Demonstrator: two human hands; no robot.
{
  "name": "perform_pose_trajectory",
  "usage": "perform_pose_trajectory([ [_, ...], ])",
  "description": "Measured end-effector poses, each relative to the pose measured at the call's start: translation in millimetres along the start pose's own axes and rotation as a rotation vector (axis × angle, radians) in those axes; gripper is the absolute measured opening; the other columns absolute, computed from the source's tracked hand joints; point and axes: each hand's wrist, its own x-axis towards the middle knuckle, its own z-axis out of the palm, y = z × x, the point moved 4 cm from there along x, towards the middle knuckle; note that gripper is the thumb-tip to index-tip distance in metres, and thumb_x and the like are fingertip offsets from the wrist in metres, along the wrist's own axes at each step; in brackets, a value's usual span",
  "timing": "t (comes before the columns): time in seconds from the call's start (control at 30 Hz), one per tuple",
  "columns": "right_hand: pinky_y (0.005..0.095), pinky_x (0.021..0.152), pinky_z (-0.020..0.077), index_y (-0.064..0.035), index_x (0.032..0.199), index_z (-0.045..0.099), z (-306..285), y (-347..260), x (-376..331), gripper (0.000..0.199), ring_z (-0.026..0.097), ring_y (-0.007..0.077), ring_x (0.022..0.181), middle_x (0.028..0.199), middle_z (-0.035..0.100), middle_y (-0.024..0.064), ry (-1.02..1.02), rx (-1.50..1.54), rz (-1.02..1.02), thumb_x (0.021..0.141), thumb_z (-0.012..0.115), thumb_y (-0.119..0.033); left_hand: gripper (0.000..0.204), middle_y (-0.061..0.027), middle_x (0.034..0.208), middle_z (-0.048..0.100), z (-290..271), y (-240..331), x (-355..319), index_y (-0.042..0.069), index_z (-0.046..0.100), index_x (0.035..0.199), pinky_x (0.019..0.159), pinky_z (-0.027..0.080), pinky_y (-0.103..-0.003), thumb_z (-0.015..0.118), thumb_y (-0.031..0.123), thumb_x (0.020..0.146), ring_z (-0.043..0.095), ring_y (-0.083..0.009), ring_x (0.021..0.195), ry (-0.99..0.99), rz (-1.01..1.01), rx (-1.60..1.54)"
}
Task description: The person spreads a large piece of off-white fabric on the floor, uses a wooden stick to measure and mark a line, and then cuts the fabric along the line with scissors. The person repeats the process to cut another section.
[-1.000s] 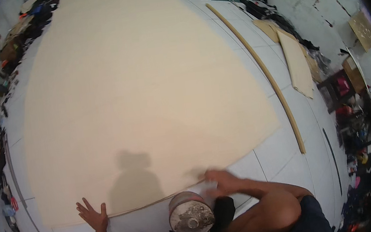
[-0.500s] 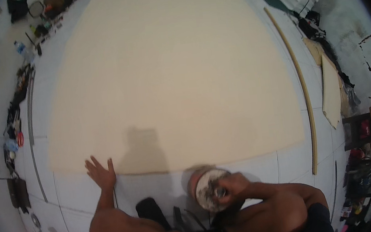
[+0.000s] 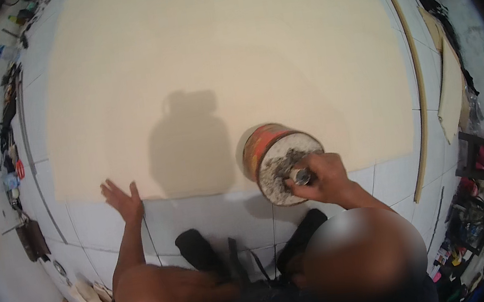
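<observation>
A large cream sheet (image 3: 231, 62) lies spread over the white tiled floor in front of me. My left hand (image 3: 122, 200) is open, fingers spread, pressed on the sheet's near left edge. My right hand (image 3: 321, 179) is closed round a short round handle (image 3: 300, 176) that stands up from a heavy-looking can (image 3: 271, 141). The can has worn red-orange sides and a rough grey, cement-like top. It is tilted over the sheet's near edge, right of centre. Whether its bottom touches the sheet is hidden.
A long yellowish strip (image 3: 416, 81) lies along the sheet's right side, with cream offcuts (image 3: 448, 86) beyond it. Thin grey strips (image 3: 27, 135), plastic bottles (image 3: 1, 183) and assorted clutter line the left wall. My dark-clad feet (image 3: 200, 250) are just behind the sheet's edge.
My right hand has carried the can forward from beside my body to the sheet's near edge. My left hand stays spread at the edge. The view has tipped nearer to me.
</observation>
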Motion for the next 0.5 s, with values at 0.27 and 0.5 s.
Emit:
perform_pose_trajectory([
  [0.27,0.0394,0.052,0.0486,-0.0083,0.088,0.057,15.4,9.7,37.0,0.031,0.061,0.0280,0.057,0.061,0.058,0.0074,-0.144,-0.107,0.117,0.073,0.076,-0.028,0.063,-0.0298,0.145,0.028,-52.1,32.9,30.0,0.000,0.031,0.142,0.104,0.032,-0.058,0.051,0.034,0.092,0.032,-0.0476,0.131,-0.573,-0.102,0.413],
  [0.5,0.0453,0.083,0.0482,-0.0099,0.145,0.033,-63.2,-60.4,11.8,0.072,0.062,0.0350,0.091,0.100,0.063,0.0211,-0.513,0.130,0.430,0.083,0.067,-0.024,0.024,-0.0123,0.093,0.062,-250.8,356.2,-15.4,0.000,0.056,0.100,0.084,0.049,-0.033,0.049,-0.007,0.079,0.062,-0.0232,0.092,-0.825,0.316,-0.737],
])
